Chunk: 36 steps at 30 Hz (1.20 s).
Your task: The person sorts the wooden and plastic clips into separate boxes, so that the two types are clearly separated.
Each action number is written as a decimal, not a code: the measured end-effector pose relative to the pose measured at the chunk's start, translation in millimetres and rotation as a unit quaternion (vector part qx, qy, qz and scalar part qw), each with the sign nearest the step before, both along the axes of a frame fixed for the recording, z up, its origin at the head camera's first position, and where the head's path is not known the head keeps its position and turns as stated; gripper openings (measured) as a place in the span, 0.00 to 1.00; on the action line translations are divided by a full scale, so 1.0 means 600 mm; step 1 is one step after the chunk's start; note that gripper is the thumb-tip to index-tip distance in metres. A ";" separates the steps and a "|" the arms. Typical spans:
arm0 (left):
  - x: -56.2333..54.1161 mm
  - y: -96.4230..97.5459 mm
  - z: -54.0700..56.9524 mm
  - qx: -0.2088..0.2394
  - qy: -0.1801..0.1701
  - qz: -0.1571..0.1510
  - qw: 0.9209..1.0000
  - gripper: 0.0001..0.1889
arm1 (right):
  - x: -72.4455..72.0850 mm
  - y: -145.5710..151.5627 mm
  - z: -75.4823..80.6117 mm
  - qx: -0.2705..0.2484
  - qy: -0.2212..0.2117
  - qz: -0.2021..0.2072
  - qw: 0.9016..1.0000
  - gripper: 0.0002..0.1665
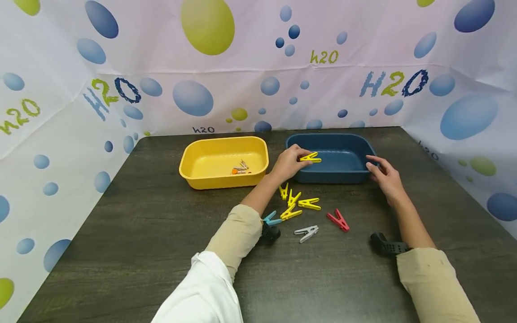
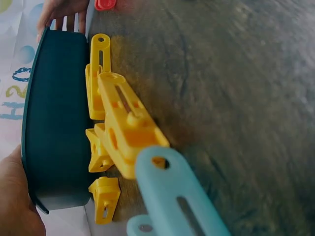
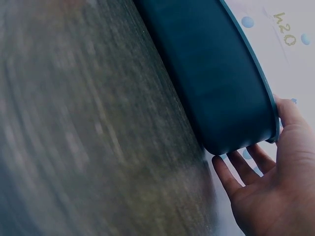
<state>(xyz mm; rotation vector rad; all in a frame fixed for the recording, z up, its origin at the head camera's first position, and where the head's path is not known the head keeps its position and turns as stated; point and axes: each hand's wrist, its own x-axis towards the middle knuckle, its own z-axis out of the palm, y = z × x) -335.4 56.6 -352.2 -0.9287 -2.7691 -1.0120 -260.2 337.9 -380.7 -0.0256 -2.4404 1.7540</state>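
My left hand point(image 1: 290, 162) pinches a yellow clothespin point(image 1: 310, 157) above the left end of a blue basin point(image 1: 331, 177). At the basin's other end my right hand point(image 1: 385, 179) holds the side, thumb at the rim and fingers against the outer wall, as the right wrist view shows. In front of the basin lie several yellow clothespins point(image 1: 309, 204). A light-blue clothespin point(image 2: 179, 191) lies by them, partly behind the left wrist in the head view. Nearer to me are a grey clothespin point(image 1: 307, 232) and a red clothespin point(image 1: 338, 220).
Left of the blue basin stands a yellow basin point(image 1: 210, 183) with a few small items point(image 1: 241, 168) inside, too small to identify. Both basins are on a dark wooden table point(image 1: 141, 237). A printed sheet point(image 1: 250, 67) hangs behind and beside it.
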 end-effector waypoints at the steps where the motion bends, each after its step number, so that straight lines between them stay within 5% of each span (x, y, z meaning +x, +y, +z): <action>1: 0.002 0.001 0.000 -0.002 -0.002 0.001 1.000 0.19 | 0.001 0.000 0.000 0.001 0.002 0.000 1.000 0.31; 36: 0.001 0.005 0.003 0.005 -0.018 0.017 1.000 0.18 | 0.003 -0.005 0.005 -0.007 0.004 -0.005 1.000 0.30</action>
